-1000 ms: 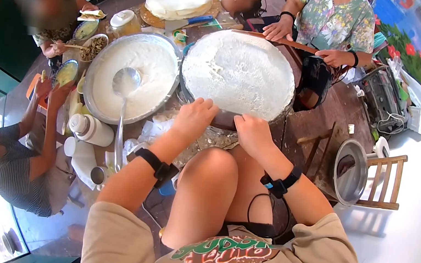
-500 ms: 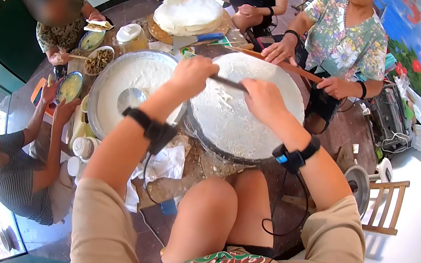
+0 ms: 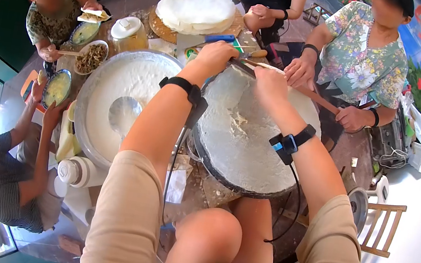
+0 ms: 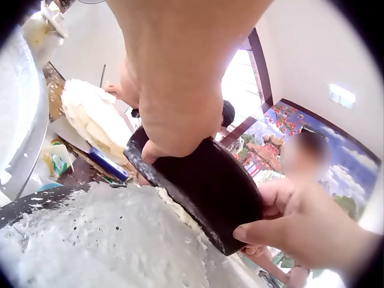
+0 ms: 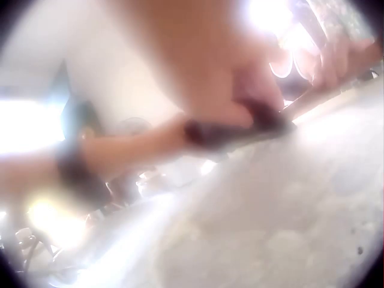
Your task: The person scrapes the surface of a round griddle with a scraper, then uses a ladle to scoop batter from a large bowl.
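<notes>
Change: the dark scraper (image 3: pixel 244 68), over the griddle's near rim (image 3: pixel 229 186) a second ago, is now at its far side; I judge this outward pass nearly spent. Left hand (image 3: pixel 216 57) curls round one end; right hand (image 3: pixel 273 89) pinches the other, thumb on the face. Long axis spans hand to hand, crosswise, left end slightly farther out. From my left wrist feed, the working edge points down into pale batter (image 4: pixel 114 234), a ridge gathered along it.
</notes>
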{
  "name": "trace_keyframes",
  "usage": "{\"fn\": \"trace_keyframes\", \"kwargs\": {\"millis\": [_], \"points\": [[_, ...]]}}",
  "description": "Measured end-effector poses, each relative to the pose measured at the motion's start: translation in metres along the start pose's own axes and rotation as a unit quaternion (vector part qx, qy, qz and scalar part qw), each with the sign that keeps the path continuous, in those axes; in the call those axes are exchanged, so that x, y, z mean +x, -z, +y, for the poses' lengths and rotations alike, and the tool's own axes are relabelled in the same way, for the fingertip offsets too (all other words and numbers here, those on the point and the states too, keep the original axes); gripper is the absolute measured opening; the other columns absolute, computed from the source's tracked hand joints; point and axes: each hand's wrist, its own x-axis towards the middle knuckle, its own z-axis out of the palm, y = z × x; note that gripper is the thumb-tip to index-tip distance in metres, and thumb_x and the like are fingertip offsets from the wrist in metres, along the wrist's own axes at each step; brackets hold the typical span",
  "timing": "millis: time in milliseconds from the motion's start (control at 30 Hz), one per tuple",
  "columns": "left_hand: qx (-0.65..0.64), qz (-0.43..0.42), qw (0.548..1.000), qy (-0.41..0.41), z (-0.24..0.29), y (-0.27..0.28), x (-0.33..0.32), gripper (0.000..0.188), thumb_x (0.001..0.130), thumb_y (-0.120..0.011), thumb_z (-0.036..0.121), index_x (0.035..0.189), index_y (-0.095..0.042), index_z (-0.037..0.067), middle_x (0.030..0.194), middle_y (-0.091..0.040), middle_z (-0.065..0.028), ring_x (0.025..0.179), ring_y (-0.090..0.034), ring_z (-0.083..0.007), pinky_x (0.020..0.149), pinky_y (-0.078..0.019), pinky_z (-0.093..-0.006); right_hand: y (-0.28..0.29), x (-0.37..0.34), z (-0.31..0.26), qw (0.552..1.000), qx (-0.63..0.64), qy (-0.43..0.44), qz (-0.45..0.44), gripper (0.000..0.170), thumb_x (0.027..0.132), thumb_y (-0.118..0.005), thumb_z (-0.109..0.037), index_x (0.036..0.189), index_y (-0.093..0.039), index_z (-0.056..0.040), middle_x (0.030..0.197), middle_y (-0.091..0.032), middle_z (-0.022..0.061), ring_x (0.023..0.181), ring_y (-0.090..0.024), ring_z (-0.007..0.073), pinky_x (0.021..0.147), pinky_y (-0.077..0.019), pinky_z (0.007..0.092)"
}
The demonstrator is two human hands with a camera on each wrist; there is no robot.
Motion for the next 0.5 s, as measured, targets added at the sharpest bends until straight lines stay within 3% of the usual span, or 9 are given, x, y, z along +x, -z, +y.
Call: {"fn": "trace_keyframes", "kwargs": {"millis": [167,500], "points": [[0.006,0.011,1.0,-0.018,0.003,0.002,-0.015,0.022,0.068,-0.06,0.002,0.089,-0.061,0.01,0.092,-0.061,-0.0065,0.097,-0.056,-0.0286,0.08,-0.0456,-0.0386,0.002,-0.001,-0.007,0.999,-0.023,0.037,-0.026,0.011,0.072,-0.057,-0.005,0.078,-0.065,-0.0017,0.077,-0.064,0.0207,0.074,-0.066,0.0339,0.066,-0.0526,0.0424],[0.025,-0.002,0.999,0.042,0.037,0.03,-0.088,0.017,0.073,-0.053,0.0,0.084,-0.06,0.011,0.087,-0.06,-0.0054,0.092,-0.057,-0.0277,0.076,-0.0461,-0.0384,0.019,-0.043,-0.052,0.995,0.02,0.085,-0.057,0.011,0.067,-0.059,-0.004,0.076,-0.065,-0.0012,0.079,-0.065,0.0213,0.074,-0.065,0.0359,0.069,-0.0529,0.0417]]}}
